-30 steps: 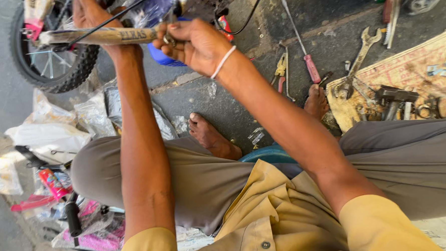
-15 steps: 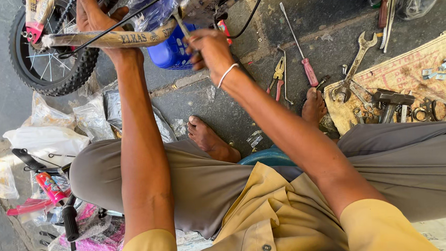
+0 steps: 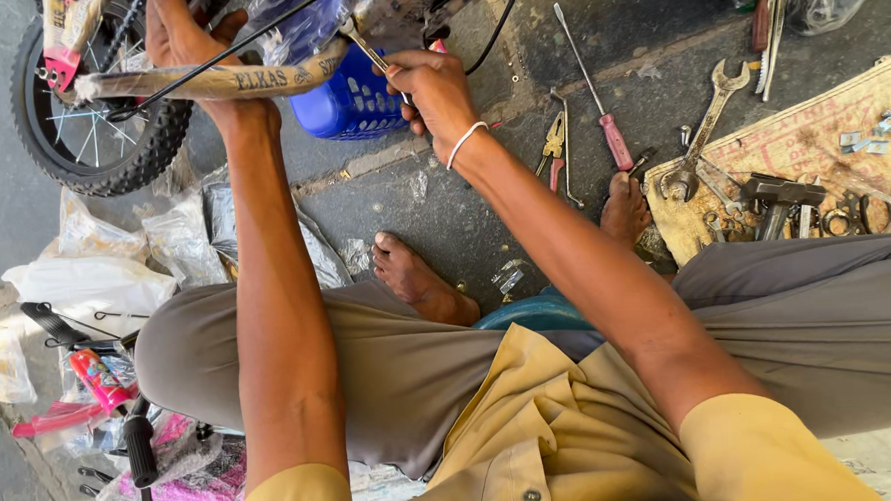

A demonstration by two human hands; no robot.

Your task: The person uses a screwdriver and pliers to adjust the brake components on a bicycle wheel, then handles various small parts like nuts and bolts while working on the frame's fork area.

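Black knobby tyre of the small bicycle wheel (image 3: 90, 146) sits at ten o'clock. Beside it, the left hand (image 3: 191, 51) clenches the paper-wrapped frame tube (image 3: 208, 83). Toward twelve o'clock, the right hand (image 3: 434, 91) grasps a slim metal tool (image 3: 361, 46) touching the frame, above a blue basket (image 3: 349, 99). Pliers (image 3: 555, 140), a red-handled screwdriver (image 3: 599, 93) and a spanner (image 3: 705, 124) lie at two o'clock.

Bright, even daylight; sharp, soft shadows.

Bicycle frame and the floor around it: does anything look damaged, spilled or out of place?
Nothing looks broken. The bicycle frame is wrapped in paper while both hands work on it. The pliers, screwdriver and wrench lie loose on the ground near the bare feet.
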